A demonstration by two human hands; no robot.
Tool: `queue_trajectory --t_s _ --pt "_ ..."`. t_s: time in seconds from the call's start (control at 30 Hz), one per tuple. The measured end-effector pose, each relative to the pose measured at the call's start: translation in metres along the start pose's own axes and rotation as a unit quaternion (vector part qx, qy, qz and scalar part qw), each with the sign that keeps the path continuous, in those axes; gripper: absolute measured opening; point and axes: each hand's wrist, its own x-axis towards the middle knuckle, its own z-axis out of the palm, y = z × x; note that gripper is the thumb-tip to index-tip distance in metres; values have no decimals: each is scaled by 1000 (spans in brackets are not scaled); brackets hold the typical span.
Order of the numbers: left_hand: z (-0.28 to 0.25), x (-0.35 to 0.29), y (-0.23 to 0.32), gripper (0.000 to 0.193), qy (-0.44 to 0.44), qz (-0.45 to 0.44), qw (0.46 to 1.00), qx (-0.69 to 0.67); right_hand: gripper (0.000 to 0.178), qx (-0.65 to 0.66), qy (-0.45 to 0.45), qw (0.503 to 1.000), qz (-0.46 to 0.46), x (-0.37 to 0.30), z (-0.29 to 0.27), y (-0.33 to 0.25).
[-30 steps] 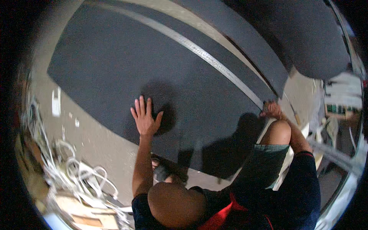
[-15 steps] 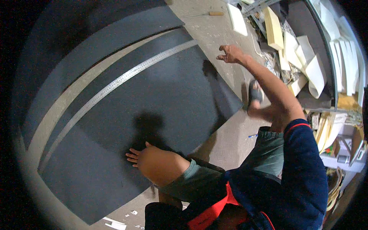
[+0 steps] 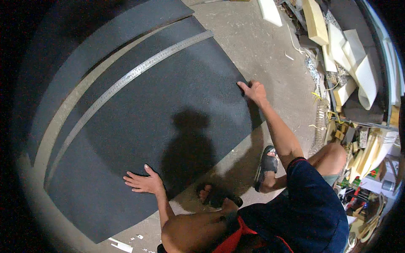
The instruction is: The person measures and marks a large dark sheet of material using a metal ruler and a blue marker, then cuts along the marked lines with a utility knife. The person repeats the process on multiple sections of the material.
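Main change: our right hand (image 3: 255,91), up in the air off the right edge half a second ago, is now down at that edge of the dark sheet (image 3: 202,84), roughly midway between its far right and near right corners. Thumb at the edge, other fingers bent on the floor (image 3: 291,105) side; whether they grasp the sheet, slip under it or only rest there, we can't tell.

Left hand (image 3: 145,182): flat on the sheet, fingers spread, released, grasping nothing. It sits inboard of the near edge, toward the near left corner. A knee half hid it before; now we see it whole.

Sheet lies flat on the floor, its far edge apart from a second dark sheet (image 3: 105,40), a strip of bare floor between. Metal ruler (image 3: 134,72) hasn't visibly shifted on the sheet: it runs close to the far edge, from about the left corner to the right edge. Neither hand touches it. A sandalled right foot (image 3: 268,162) is just off the near right corner.

For the work, we'd judge this as two-point contact: left palm steadying, right hand placed to square or shift the sheet. Ruler could slide if the sheet gets tugged.
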Motion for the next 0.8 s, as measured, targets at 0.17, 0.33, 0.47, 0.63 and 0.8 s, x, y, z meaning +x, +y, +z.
queue_trajectory --t_s 0.17,0.33,0.47,0.63,0.8 --pt "-9 1 2 88 -7 51 996 -71 77 41 -47 996 -57 14 -9 6" --pt "-43 -37 15 81 -51 118 986 -110 54 132 112 975 -138 17 -45 12" --pt "-52 -59 48 82 -54 208 969 -119 56 158 186 963 -116 49 -102 33" --pt "-50 -113 129 81 -172 309 927 -124 51 -54 218 969 -104 100 -134 178" --pt "-39 -110 165 76 -157 378 903 -129 49 -218 207 953 -30 94 -59 213"
